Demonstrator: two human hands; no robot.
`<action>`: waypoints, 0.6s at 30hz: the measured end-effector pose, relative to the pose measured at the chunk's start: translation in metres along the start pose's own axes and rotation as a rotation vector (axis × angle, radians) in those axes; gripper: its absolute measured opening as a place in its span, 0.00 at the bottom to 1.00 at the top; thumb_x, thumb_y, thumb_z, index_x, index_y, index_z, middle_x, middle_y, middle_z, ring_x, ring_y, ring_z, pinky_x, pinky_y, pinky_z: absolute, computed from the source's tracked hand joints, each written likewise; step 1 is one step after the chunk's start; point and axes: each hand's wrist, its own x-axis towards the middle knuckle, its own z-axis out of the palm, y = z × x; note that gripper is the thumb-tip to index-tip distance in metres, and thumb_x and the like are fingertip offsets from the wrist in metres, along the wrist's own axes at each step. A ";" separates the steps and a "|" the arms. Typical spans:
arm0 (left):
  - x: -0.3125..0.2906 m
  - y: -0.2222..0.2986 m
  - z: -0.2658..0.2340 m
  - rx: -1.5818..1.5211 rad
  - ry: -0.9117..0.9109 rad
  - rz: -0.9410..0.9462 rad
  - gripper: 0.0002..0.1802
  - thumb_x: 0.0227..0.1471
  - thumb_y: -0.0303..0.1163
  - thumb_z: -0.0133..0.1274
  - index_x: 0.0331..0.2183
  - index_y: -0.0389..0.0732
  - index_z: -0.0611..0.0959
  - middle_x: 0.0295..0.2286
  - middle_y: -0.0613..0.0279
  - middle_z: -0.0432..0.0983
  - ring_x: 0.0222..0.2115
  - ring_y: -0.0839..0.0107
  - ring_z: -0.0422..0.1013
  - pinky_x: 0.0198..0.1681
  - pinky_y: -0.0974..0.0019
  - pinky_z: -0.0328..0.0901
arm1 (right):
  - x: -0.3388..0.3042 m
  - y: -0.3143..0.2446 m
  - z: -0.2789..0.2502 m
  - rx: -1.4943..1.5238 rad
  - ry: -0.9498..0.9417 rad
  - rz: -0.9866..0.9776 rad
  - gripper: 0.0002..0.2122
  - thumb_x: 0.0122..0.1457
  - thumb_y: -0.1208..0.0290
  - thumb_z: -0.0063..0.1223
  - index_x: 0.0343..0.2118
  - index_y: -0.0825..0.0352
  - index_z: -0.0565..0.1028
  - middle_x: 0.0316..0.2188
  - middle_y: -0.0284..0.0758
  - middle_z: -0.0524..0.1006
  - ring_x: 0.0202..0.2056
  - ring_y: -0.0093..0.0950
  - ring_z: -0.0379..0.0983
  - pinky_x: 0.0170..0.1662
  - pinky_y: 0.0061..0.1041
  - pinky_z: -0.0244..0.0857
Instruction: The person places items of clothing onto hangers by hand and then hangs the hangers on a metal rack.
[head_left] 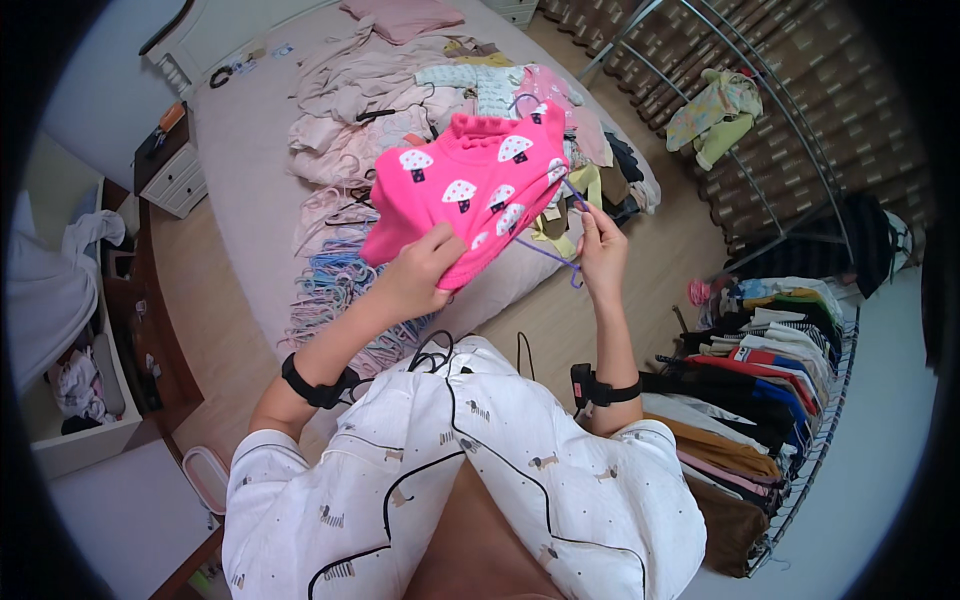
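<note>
A bright pink sweater [425, 205] with white and dark mushroom-like patterns hangs in the air over the near side of the bed. My left hand [425, 268] is closed on its lower edge, bunching the knit. To the right, my right hand [602, 247] pinches a thin purple hanger [548, 252]. One arm of that hanger reaches toward the sweater's right side, and its hook points down below my fingers. Part of the hanger is hidden by the sweater. Beneath and left of it lies a heap of blue, pink and white hangers [340, 290].
Piled clothes [340, 130] cover much of the bed [240, 150]. A rack of hung garments [750, 390] stands to the right, with a metal frame [800, 130] behind it holding a yellow-green garment [722, 120]. A small white nightstand [175, 190] sits at the far left.
</note>
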 end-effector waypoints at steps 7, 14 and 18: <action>0.019 0.008 -0.064 -0.253 -0.153 -0.118 0.11 0.44 0.31 0.59 0.32 0.37 0.80 0.30 0.58 0.74 0.29 0.65 0.72 0.33 0.65 0.67 | -0.016 -0.019 0.018 -0.066 -0.101 -0.184 0.11 0.61 0.75 0.51 0.46 0.67 0.77 0.23 0.28 0.77 0.17 0.12 0.63 0.19 0.16 0.57; 0.011 -0.060 -0.107 0.123 0.178 -0.304 0.15 0.56 0.40 0.52 0.31 0.35 0.79 0.24 0.64 0.72 0.26 0.76 0.67 0.30 0.71 0.63 | -0.026 -0.035 0.020 -0.015 -0.129 -0.387 0.10 0.61 0.75 0.52 0.45 0.68 0.78 0.21 0.26 0.74 0.17 0.12 0.62 0.19 0.14 0.55; 0.003 -0.052 -0.098 -0.189 -0.125 -0.424 0.18 0.62 0.41 0.44 0.32 0.34 0.77 0.19 0.68 0.66 0.25 0.80 0.61 0.29 0.71 0.60 | -0.028 -0.035 0.020 -0.043 -0.206 -0.403 0.11 0.60 0.77 0.53 0.45 0.67 0.78 0.19 0.26 0.72 0.17 0.12 0.62 0.19 0.16 0.56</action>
